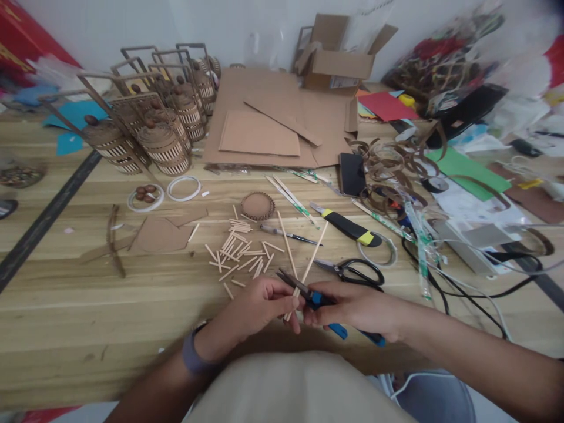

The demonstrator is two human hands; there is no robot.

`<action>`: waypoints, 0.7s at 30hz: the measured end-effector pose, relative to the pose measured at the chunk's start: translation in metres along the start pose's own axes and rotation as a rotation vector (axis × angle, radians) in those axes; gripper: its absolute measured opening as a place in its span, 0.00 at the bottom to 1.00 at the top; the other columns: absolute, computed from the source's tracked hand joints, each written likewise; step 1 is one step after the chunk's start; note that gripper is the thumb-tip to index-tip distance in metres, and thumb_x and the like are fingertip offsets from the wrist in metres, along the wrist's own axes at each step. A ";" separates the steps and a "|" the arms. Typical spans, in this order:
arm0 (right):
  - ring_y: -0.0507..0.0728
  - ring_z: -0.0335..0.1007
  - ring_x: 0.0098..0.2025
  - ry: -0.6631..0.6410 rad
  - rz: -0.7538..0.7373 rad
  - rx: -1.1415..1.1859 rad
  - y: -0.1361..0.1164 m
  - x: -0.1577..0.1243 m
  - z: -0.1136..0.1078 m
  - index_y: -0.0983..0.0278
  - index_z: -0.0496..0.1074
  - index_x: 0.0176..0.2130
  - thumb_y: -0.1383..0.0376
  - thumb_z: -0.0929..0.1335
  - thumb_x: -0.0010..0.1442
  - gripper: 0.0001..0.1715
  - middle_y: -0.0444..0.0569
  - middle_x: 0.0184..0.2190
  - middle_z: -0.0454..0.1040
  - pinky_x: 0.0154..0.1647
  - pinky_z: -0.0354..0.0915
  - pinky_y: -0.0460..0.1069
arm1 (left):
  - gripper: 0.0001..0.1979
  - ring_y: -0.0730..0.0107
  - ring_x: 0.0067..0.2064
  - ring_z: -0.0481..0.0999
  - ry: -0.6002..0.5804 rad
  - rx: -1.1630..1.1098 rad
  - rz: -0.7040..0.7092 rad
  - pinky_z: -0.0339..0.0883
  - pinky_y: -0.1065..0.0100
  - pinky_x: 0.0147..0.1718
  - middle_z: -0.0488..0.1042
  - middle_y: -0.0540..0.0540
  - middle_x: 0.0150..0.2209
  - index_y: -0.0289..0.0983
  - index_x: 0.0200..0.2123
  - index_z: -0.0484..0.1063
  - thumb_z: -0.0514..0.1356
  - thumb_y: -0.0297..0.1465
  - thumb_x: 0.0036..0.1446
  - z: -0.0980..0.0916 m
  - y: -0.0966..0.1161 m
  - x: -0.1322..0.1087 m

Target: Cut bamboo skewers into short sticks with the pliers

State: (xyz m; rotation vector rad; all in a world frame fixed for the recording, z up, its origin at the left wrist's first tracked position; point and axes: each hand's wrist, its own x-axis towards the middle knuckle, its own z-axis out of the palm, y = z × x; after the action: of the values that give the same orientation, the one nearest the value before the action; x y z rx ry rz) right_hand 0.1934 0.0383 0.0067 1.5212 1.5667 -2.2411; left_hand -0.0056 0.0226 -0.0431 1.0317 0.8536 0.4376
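My left hand [262,305] pinches two thin wooden sticks [316,249] between thumb and fingers; they cross near the fingertips and spread apart upward. In my right hand [359,308] is a pair of blue-handled pliers [338,331], its dark jaws lying across the sticks just above my left thumb. How far the jaws are parted cannot be made out. Beyond my left hand lies a loose pile of short cut stick pieces [238,249]. A round cardboard disc with a braided rim [258,205] rests behind the pile.
Black-handled scissors [361,271], a utility knife [348,226] and a pen [293,235] lie to the right. Small lidded baskets with tall handles [165,147] stand back left. Cardboard sheets [259,134] and a dark phone [351,174] are farther back; cables [467,294] run at right.
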 end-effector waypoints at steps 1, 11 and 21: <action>0.55 0.65 0.36 0.007 -0.009 -0.020 0.001 0.001 0.000 0.62 0.73 0.36 0.61 0.69 0.47 0.14 0.44 0.31 0.71 0.37 0.59 0.49 | 0.13 0.69 0.28 0.74 0.000 0.003 -0.002 0.63 0.68 0.35 0.77 0.50 0.23 0.35 0.30 0.75 0.60 0.40 0.55 0.000 0.000 0.000; 0.52 0.59 0.30 0.061 -0.188 -0.219 0.015 0.013 0.000 0.63 0.70 0.30 0.67 0.66 0.47 0.06 0.40 0.25 0.65 0.32 0.55 0.47 | 0.18 0.69 0.28 0.71 -0.031 0.060 0.038 0.63 0.68 0.36 0.74 0.49 0.21 0.36 0.24 0.74 0.57 0.42 0.57 0.000 0.003 -0.001; 0.53 0.60 0.30 0.134 -0.232 -0.258 0.024 0.017 0.003 0.63 0.70 0.30 0.66 0.65 0.48 0.06 0.41 0.25 0.66 0.33 0.57 0.48 | 0.17 0.67 0.32 0.75 0.118 0.734 0.137 0.62 0.68 0.32 0.78 0.46 0.28 0.36 0.28 0.75 0.51 0.32 0.65 0.004 0.015 -0.006</action>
State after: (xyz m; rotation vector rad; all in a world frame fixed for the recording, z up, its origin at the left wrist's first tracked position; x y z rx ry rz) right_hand 0.1941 0.0321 -0.0219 1.5126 2.0754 -1.9702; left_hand -0.0050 0.0236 -0.0267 1.7601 1.0846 0.3007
